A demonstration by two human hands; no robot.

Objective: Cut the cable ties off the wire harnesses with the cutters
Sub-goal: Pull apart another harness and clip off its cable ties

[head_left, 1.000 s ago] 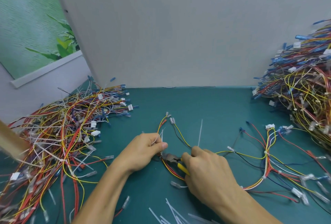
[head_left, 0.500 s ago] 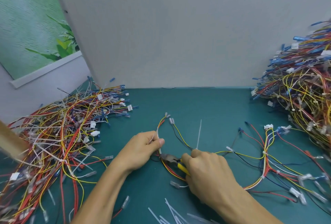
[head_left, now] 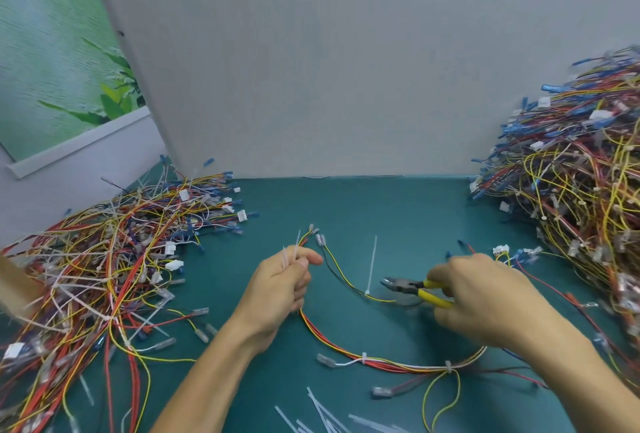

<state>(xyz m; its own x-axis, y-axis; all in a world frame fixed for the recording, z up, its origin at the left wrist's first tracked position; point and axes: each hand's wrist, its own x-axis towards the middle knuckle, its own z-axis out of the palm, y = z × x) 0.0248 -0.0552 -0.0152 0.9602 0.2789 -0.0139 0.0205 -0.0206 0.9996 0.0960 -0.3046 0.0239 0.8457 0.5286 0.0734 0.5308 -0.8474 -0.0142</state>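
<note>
A wire harness (head_left: 391,361) of red, yellow, black and white wires lies across the green table (head_left: 374,211). My left hand (head_left: 280,290) grips its red and yellow branch together with cut white cable ties (head_left: 290,254). My right hand (head_left: 485,297) holds the yellow-handled cutters (head_left: 412,289), jaws pointing left and slightly apart. Just left of the jaws an uncut tie (head_left: 371,266) stands upright on the black and yellow pair. Two more ties (head_left: 447,367) bind the bundle near the front.
A flat heap of loose harnesses (head_left: 104,266) covers the left side. A tall pile of tied harnesses (head_left: 575,190) fills the right. Cut tie pieces (head_left: 322,412) lie at the front edge. A grey partition (head_left: 346,62) closes the back.
My right hand has pulled the cutters to the right, away from my left hand. My left hand now holds cut ties lifted off the harness branch.
</note>
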